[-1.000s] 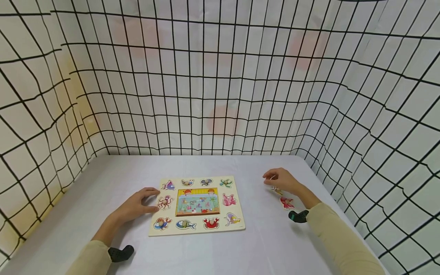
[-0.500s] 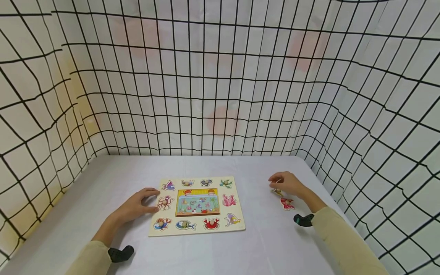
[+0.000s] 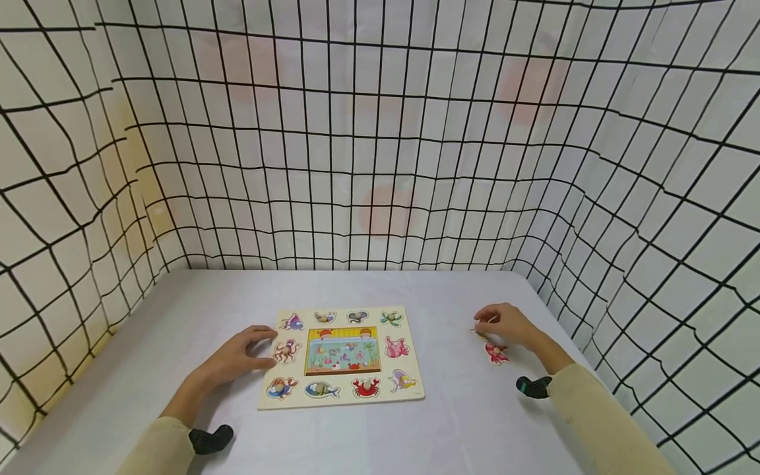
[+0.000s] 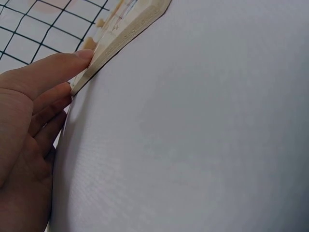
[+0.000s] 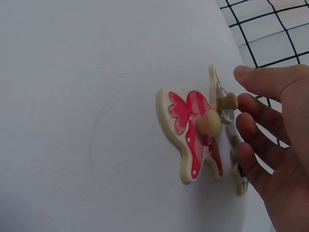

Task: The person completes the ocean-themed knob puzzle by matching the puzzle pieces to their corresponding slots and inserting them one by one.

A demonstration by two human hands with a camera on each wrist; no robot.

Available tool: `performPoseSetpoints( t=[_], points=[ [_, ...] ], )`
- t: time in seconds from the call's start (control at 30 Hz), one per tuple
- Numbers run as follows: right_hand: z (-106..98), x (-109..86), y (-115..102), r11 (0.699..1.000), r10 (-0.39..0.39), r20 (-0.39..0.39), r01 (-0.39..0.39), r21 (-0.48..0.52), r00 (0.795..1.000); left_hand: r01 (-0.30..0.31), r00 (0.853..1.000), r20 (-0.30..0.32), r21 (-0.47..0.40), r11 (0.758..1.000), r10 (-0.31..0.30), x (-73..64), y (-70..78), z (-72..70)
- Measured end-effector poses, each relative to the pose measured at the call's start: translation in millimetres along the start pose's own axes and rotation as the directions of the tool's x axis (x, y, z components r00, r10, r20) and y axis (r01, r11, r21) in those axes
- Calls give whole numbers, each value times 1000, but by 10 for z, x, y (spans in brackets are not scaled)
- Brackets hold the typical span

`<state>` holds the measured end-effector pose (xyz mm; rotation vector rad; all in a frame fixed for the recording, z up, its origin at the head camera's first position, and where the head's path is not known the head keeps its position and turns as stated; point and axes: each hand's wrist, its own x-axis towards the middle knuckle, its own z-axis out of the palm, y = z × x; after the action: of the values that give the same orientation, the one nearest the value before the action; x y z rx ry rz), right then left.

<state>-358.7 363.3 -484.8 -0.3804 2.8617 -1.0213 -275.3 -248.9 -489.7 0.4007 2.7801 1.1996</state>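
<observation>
Along the left edge of a wooden peg puzzle board, my left hand rests with fingers and thumb spread. The left wrist view shows its thumb touching the rim of the board. To the right of the board, my right hand hovers over two loose puzzle pieces. One is a red-and-pink animal piece with a round knob. Behind it lies another knobbed piece, partly hidden by the hand. The right thumb and fingertips are right beside that farther knob, loosely bent and apart.
Sea-animal pieces, including a red crab and an octopus, sit around the board's aquarium picture. A white cloth covers the table. Black netting over white sheeting encloses the back and sides.
My right hand has moved right and slightly nearer, coming over the farther loose piece. The left hand stays at the board's edge. The view has shifted slightly.
</observation>
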Motion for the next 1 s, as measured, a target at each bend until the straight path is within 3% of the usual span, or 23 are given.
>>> performPoseSetpoints(
  t=[0.27,0.67,1.0],
  points=[
    [100,-101,76,999,-7,-15,6,-52,1000,14,1000,-2,13,1000,-14,6,3,26],
    [114,-111,55,1000,-3,-8,3,0,1000,19,1000,3,5,1000,-19,2,-1,23],
    [20,-30,-26,994,-61,-45,57,-91,997,15,1000,0,18,1000,-15,2,6,18]
  ],
)
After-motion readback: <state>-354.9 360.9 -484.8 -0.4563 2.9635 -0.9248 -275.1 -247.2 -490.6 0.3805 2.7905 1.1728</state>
